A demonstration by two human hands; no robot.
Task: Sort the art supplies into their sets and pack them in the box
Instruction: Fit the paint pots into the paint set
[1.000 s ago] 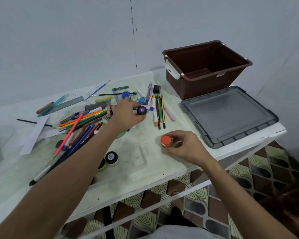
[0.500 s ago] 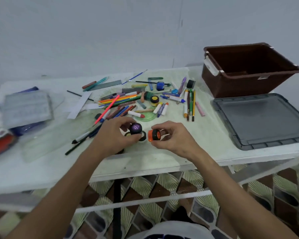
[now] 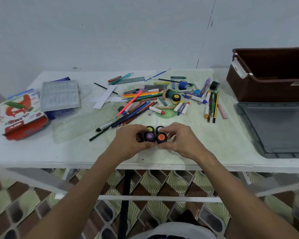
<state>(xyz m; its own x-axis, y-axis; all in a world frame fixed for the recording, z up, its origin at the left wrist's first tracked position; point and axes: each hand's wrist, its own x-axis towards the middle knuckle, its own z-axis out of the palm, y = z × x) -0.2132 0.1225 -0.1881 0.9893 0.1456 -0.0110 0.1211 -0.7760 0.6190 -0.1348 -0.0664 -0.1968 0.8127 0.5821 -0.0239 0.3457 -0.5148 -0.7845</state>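
At the near edge of the table (image 3: pixel 41 152), the person gathers small paint pots into one cluster; the left hand (image 3: pixel 128 142) curls round the purple-lidded pot (image 3: pixel 149 136), pinching it between thumb and fingers, while the right hand (image 3: pixel 178 138) pinches the orange-lidded pot (image 3: pixel 161 137) the same way; the two pots touch side by side.

To do this step well, it seems best to press the pots gently together so that they sit square against the two behind, keeping them upright so the lids stay on; once the set is tight, both hands could cup it and carry it to the brown box (image 3: pixel 273 78) at two o'clock, which stands open with its grey lid (image 3: pixel 280 128) lying flat at three o'clock.

Counted in the cluster: four pots plainly show, purple, orange, a yellow-lidded pot (image 3: pixel 150 129) and a white-lidded pot (image 3: pixel 159 129) at twelve o'clock of the hands; a fifth dark shape under the left fingers may be another, though that cannot be told. Two more stay in the scatter at twelve o'clock: a yellow pot (image 3: pixel 176 97) and a blue pot (image 3: pixel 182 84). The pile of pencils (image 3: pixel 138 100) beside them holds too many to count surely; one crayon carton (image 3: pixel 21 114) lies at ten o'clock.
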